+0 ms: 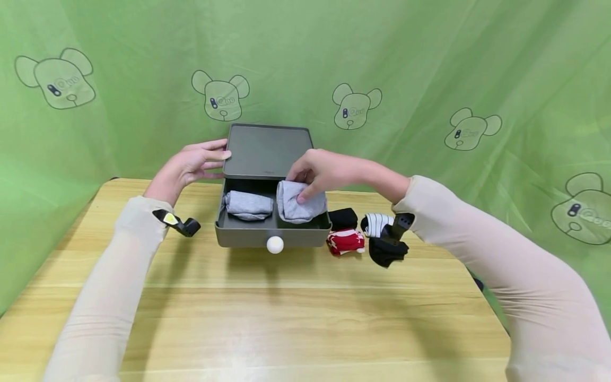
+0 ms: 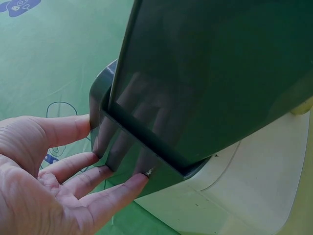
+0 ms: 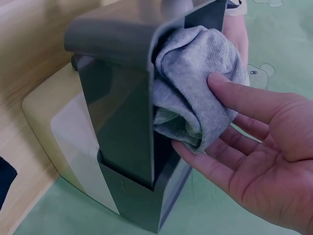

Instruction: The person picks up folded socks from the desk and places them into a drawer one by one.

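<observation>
A dark grey storage box (image 1: 269,151) has its drawer (image 1: 248,237) pulled out, with a white round knob (image 1: 275,244) on the front. My right hand (image 1: 329,171) pinches a folded pair of grey socks (image 1: 298,204) between thumb and fingers, at the drawer's right side. In the right wrist view, those grey socks (image 3: 198,73) sit partly within the drawer walls. A second folded grey pair (image 1: 249,205) lies in the drawer's left part. My left hand (image 1: 193,162) has its fingers extended, and the fingertips (image 2: 139,181) touch the box's left side.
Right of the drawer, on the wooden table (image 1: 267,318), lie a black sock bundle (image 1: 342,218), a red-and-white one (image 1: 346,241), a white striped one (image 1: 375,224) and another black one (image 1: 385,251). A green curtain (image 1: 296,42) hangs behind.
</observation>
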### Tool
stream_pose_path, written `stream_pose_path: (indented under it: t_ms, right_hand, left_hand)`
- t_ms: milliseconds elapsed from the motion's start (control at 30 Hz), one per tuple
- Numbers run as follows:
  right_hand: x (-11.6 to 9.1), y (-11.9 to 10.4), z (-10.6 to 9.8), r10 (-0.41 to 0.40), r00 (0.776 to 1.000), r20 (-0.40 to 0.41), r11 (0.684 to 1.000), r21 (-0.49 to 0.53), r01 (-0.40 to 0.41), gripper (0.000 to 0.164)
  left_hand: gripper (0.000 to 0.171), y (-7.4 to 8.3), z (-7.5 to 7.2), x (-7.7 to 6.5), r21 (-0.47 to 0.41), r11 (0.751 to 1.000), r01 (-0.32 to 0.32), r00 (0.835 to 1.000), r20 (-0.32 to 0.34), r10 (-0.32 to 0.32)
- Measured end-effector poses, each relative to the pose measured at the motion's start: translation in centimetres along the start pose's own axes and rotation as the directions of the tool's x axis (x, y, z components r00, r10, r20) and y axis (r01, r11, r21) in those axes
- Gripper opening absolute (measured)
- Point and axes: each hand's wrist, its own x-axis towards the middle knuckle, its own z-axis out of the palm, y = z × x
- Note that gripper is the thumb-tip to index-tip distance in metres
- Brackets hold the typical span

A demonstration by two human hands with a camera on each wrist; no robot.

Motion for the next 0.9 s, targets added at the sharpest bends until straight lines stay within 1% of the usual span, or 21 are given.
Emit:
stream_pose_path:
  t_ms: [200,400,500,700,900]
  right_hand:
    - [0.9,0.4,0.9,0.002,1.0,0.019,1.0,-0.026,-0.001,0.029]
    - [1.6,0.4,1.5,0.034,0.998,0.047,0.998,-0.047,-0.031,0.026]
    - [1.9,0.5,1.7,0.042,0.998,0.053,0.997,-0.073,-0.038,0.025]
    - [2.3,0.5,2.1,0.048,0.998,0.046,0.991,-0.124,-0.042,0.023]
    - [2.5,0.4,2.5,0.061,0.998,0.029,0.985,-0.163,-0.056,0.026]
  left_hand:
    - [0.07,0.0,0.0,0.0,0.004,1.0,-0.002,1.0,0.001,0.002]
    - [0.071,-0.2,-0.1,-0.1,0.009,1.0,0.0,1.0,0.004,0.0]
    - [0.071,-0.2,-0.1,-0.1,0.01,1.0,-0.001,1.0,0.004,0.001]
    - [0.07,-0.4,-0.2,-0.1,0.005,1.0,-0.003,1.0,0.006,0.003]
    - [0.069,-0.4,-0.2,0.0,0.006,1.0,-0.008,1.0,0.008,0.008]
